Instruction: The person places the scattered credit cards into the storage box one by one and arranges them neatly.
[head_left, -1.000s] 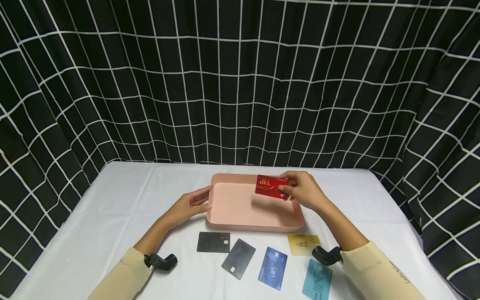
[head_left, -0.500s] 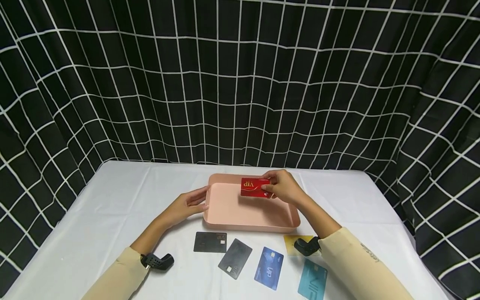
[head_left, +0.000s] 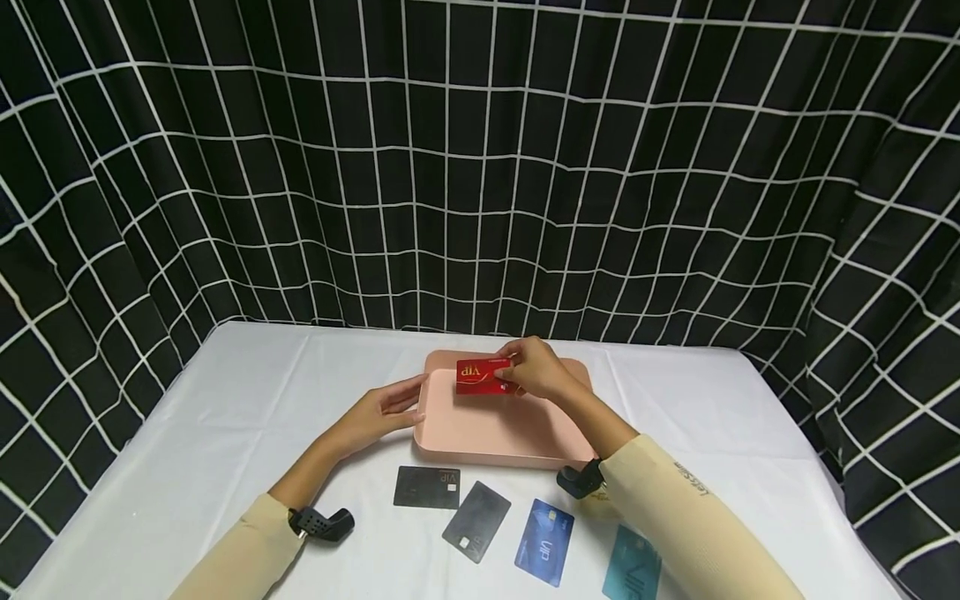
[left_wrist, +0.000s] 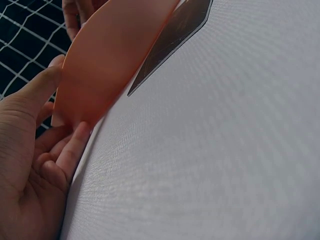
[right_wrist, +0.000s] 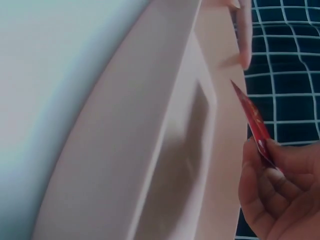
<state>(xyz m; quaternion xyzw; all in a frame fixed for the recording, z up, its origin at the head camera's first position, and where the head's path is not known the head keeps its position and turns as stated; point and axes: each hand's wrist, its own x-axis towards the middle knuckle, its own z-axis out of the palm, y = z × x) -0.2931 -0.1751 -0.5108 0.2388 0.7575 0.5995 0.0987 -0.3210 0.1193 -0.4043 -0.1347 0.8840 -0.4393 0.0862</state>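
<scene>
In the head view my right hand [head_left: 536, 371] pinches a red VIP card [head_left: 477, 377] by its right end, thumb in front. The card hangs over the pink tray [head_left: 502, 454], near its back wall. Seen from the right wrist, the red card [right_wrist: 256, 122] is nearly edge-on between thumb and fingers, above the tray's rim. My left hand [head_left: 382, 410] holds the tray's left end, fingertips and thumb at the rim. From the left wrist, the digits of my left hand [left_wrist: 37, 150] lie at the tray's outer wall [left_wrist: 110, 55].
Before the tray lie a black card [head_left: 426, 487], a dark grey card [head_left: 477, 521], a blue card [head_left: 545, 543] and a teal card [head_left: 632, 565]. My right sleeve mostly hides a yellow card [head_left: 597, 493]. A black grid-patterned curtain [head_left: 480, 208] hangs behind the white-covered table [head_left: 315, 392].
My right hand has carried the red card leftward over the tray. The right forearm has swung left and now covers most of the yellow card. My left hand has stayed at the tray's left end.
</scene>
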